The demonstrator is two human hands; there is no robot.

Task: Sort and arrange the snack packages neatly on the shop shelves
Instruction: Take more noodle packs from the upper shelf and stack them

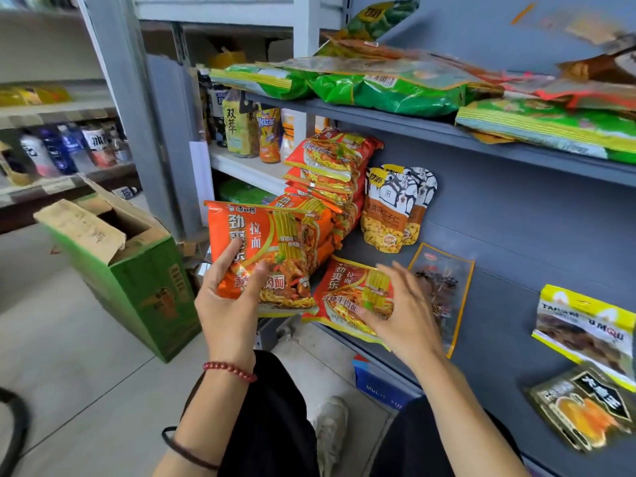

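Observation:
My left hand [229,297] grips an orange instant-noodle packet [261,246] from below, thumb on its front, held in the air just left of the grey shelf [509,277]. A second orange noodle packet [351,297] lies flat at the shelf's front edge. My right hand [402,311] rests on that packet's right side with fingers spread and fairly straight. Behind both stands a tall stack of the same orange packets [327,177] at the shelf's left end.
Two seed pouches [395,208] lean on the shelf's back. A clear dark-snack pouch [444,290], a yellow pack [585,328] and a black pack [581,407] lie to the right. Green bags [395,87] pile on the upper shelf. An open green carton [137,270] stands on the floor.

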